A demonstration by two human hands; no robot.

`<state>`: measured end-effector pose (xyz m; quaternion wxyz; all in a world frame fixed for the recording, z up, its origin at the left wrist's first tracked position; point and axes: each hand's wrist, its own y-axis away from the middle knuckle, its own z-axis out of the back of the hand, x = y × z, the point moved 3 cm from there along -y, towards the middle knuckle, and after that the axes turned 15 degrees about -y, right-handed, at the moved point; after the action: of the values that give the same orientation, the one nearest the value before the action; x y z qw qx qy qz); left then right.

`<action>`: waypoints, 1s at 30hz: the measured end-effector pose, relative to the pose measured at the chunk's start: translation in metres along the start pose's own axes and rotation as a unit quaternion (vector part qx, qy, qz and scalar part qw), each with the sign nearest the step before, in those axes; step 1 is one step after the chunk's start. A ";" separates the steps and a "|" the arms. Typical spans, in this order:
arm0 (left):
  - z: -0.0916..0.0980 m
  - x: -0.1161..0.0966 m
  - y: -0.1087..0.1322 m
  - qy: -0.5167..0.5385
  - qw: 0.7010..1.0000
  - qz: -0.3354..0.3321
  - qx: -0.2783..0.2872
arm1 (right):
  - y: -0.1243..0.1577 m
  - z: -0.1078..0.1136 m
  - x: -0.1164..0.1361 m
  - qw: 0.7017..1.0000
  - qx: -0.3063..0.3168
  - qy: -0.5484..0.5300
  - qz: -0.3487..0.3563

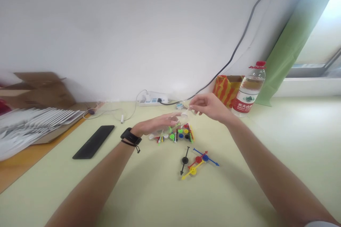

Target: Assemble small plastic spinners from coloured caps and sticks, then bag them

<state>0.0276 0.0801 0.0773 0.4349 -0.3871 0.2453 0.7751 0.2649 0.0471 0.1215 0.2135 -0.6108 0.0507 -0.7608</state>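
Over a pile of small coloured spinner pieces (181, 135), my left hand (161, 123) holds a clear plastic bag (166, 131), its fingers closed on the film. To its right, my right hand (207, 107) pinches a small whitish piece (187, 112) near the bag's mouth; its exact shape is blurred. Nearer to me lie separate arrow spinners: a black one (185, 160), a red one (198, 159), a blue one (205, 157) and a yellow one (193, 171). The red, blue and yellow ones lie close together or overlap.
A black phone (93, 142) lies on the left, near a white cable and stacked white packets (34, 124) by a cardboard box (39, 88). A power strip (153, 99) sits along the wall. A water bottle (249, 94) and a striped bag (226, 88) stand at the back right.
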 end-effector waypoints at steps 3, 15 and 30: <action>-0.004 0.002 -0.003 0.014 1.000 -0.001 -0.002 | -0.002 -0.008 -0.002 0.998 -0.014 0.050 0.029; -0.013 -0.001 -0.008 0.086 0.996 0.005 -0.017 | -0.001 -0.031 -0.005 0.979 -0.161 0.102 0.065; -0.012 -0.008 -0.009 0.081 0.997 -0.006 -0.017 | -0.003 -0.023 -0.003 0.987 -0.096 0.117 0.058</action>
<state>0.0425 0.0726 0.0767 0.4114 -0.4572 0.2646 0.7428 0.2426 0.0469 0.1146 0.1905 -0.5314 0.1838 -0.8047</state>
